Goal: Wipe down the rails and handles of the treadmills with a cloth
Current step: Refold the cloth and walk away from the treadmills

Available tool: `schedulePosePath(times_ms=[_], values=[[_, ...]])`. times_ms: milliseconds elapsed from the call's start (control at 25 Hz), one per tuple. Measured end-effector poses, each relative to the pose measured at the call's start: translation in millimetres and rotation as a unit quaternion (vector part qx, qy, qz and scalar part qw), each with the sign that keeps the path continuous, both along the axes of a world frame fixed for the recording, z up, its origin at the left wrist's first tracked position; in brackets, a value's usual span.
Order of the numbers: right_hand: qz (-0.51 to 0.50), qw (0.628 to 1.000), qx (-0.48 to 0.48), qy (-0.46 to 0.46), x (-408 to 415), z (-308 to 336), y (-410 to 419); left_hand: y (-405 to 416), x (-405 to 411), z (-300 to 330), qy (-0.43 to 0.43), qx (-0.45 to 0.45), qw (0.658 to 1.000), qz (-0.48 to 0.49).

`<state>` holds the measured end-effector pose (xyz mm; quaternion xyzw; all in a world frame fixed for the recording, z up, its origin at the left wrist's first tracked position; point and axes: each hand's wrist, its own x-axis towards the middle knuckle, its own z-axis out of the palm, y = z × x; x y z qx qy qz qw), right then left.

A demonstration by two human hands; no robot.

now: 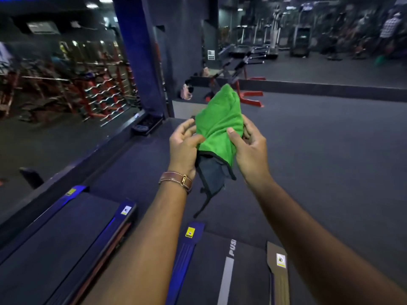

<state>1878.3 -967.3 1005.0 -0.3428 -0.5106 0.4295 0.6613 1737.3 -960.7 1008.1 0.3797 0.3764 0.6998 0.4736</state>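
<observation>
— Anything readable down there?

— Only one bit of lettering: "PUS", white capitals running sideways on the dark treadmill belt [242,271] at the lower middle of the frame, just above a pale stripe. The word is cut off, so I cannot give the rest.

— What about the stickers?

— Small yellow labels sit on the blue side rails: one [190,232] at lower centre, one [126,210] to its left, one [71,191] further left. A white-and-yellow one [281,260] sits on the tan rail at lower right. Their print is too small to read.

— And the white sign on the pillar?

— The sign [211,55], upper middle, shows dark squares only; nothing legible.
</observation>
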Motion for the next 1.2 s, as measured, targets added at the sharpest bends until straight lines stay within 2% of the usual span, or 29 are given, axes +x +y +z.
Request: schedulePosePath(times_ms=[160, 280, 320, 400, 520, 600, 680, 800, 880, 960, 1080, 1160, 1200], values=[[0.010, 0.996, -0.077, 0.050, 29, -13, 49, 55, 31, -21, 0.000, -0.040, 0.998, -0.052], [-0.007, 0.996, -0.088, -0.031, 51, -20, 103, 108, 56, -24, -0.015, -0.046, 0.997, -0.062], [-0.008, 0.994, -0.109, -0.031, 58, -22, 122, 126, 64, -26, -0.015, -0.060, 0.996, -0.065], [0.016, 0.985, -0.169, 0.030, 70, -22, 156, 162, 75, -33, -0.003, -0.102, 0.993, -0.062], [0.020, 0.952, -0.285, 0.112, 87, -25, 213, 207, 79, -47, 0.001, -0.166, 0.982, -0.090], [0.017, 0.936, -0.325, 0.137, 91, -36, 251, 236, 76, -57, -0.017, -0.162, 0.983, -0.088], [0.024, 0.937, -0.328, 0.122, 88, -49, 295, 276, 71, -68, -0.040, -0.143, 0.987, -0.066], [0.056, 0.956, -0.281, 0.068, 77, -70, 365, 347, 55, -90, -0.009, -0.117, 0.993, -0.022], [0.089, 0.966, -0.241, 0.038, 71, -81, 415, 392, 39, -100, 0.069, -0.095, 0.993, -0.028], [0.110, 0.973, -0.189, -0.071, 65, -91, 468, 438, 23, -106, 0.189, -0.076, 0.977, -0.070], [0.068, 0.936, -0.133, -0.318, 55, -101, 548, 517, 7, -113, 0.380, -0.119, 0.917, -0.026], [0.005, 0.899, -0.113, -0.423, 47, -104, 599, 572, 7, -118, 0.439, -0.130, 0.888, 0.043], [-0.029, 0.889, -0.110, -0.444, 44, -104, 623, 599, 9, -123, 0.450, -0.126, 0.882, 0.067]])
